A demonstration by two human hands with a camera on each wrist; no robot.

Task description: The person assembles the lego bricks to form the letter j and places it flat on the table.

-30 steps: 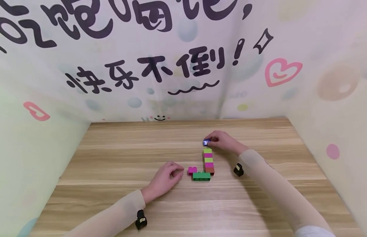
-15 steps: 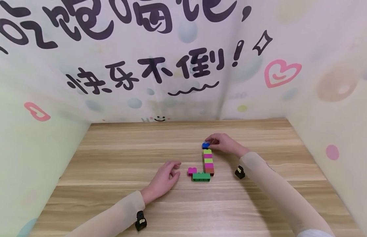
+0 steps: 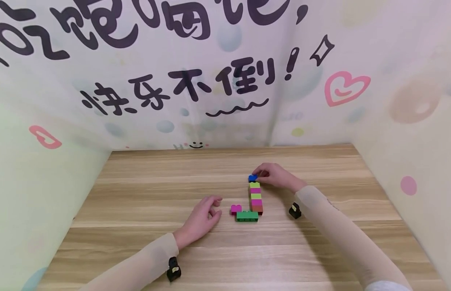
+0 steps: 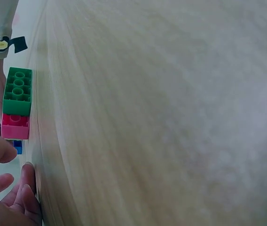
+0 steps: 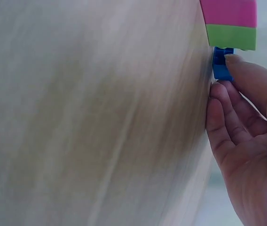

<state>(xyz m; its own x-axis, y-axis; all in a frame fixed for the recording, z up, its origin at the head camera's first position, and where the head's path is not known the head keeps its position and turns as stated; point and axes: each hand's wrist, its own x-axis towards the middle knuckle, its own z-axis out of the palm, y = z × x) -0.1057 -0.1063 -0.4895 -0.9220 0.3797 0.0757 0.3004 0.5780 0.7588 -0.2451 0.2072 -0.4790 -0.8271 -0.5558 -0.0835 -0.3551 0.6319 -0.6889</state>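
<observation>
In the head view, my right hand (image 3: 278, 176) pinches a small blue building brick (image 3: 252, 178) just beyond the far end of a row of joined bricks. That row has lime (image 3: 255, 185) and pink bricks alternating, with an orange-brown brick (image 3: 257, 209) at its near end. The right wrist view shows my thumb on the blue brick (image 5: 223, 71), its hollow side partly visible beside a lime brick (image 5: 232, 36). A green brick (image 3: 247, 217) and a pink brick (image 3: 236, 209) adjoin the near end. Left of them, my left hand (image 3: 198, 219) rests with loosely bent fingers, holding nothing.
The bricks lie on a wood-grain table (image 3: 138, 194). White printed walls (image 3: 225, 121) enclose it at the back and both sides. A black camera mount sits by each wrist, at the left sleeve (image 3: 173, 269) and the right sleeve (image 3: 295, 210).
The blue brick has been turned and brought slightly nearer to the row's far end, still in my right fingers. My left fingers have parted and drawn slightly left, away from the pink brick.
</observation>
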